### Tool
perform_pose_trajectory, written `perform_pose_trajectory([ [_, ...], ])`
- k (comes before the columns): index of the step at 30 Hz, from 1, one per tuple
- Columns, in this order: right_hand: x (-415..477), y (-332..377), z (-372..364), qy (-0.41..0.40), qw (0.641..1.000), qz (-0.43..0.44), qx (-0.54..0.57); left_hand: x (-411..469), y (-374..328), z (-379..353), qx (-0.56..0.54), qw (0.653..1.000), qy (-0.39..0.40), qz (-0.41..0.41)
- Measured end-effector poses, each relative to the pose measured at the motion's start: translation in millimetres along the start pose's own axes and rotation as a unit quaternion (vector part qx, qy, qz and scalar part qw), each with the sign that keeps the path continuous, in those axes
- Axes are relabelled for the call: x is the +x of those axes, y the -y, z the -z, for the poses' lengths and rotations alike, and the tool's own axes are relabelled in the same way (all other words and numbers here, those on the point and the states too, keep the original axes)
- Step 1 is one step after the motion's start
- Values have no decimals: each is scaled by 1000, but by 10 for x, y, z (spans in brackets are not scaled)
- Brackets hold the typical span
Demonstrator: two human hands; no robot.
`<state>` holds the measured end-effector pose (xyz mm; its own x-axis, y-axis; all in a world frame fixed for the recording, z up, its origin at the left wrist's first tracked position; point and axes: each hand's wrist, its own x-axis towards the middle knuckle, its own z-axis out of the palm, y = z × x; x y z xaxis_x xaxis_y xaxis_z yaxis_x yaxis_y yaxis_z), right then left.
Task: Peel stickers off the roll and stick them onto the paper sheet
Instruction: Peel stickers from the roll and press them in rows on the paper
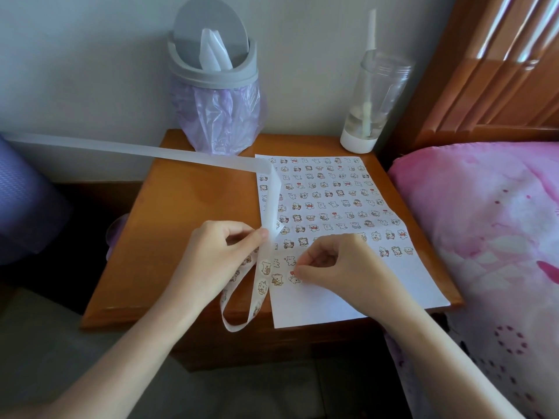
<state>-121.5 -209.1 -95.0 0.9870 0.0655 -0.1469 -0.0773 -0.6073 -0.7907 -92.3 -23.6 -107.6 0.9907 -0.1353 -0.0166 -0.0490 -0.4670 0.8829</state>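
While the left grip [217, 252] pinches the sticker strip [262, 278] between thumb and forefinger just off the left edge of the paper sheet [348, 300], the right grip [341, 267] rests on the sheet with its fingers curled in, thumb and forefinger tips closed on a small sticker [295, 279] with a red heart in the lowest, unfinished row. That sticker lies just beside another one on its left. Below the left grip the strip, printed with cartoon animals, hangs in a loop over the front edge of the wooden table [187, 207]. Above it the bare backing [121, 146] runs up across the sheet's corner and away to the left. Rows of stickers cover most of the sheet, with its near part white. At the table's back stand a grey bin [214, 95] with a lilac liner and a clear bottle [372, 101]; a pink bed cover [484, 222] lies to the right.
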Motion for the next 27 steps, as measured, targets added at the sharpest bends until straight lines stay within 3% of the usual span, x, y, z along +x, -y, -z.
perform_pose_trajectory([
  [14,40,-35,-40,-12,995,13,-103,-7,-7,5,5,1000,8,9],
  [19,57,-80,36,-2,998,19,-62,-12,-11,10,12,1000,10,9],
  [27,50,-39,-50,-36,991,15,-127,-19,-25,3,6,1000,2,13],
])
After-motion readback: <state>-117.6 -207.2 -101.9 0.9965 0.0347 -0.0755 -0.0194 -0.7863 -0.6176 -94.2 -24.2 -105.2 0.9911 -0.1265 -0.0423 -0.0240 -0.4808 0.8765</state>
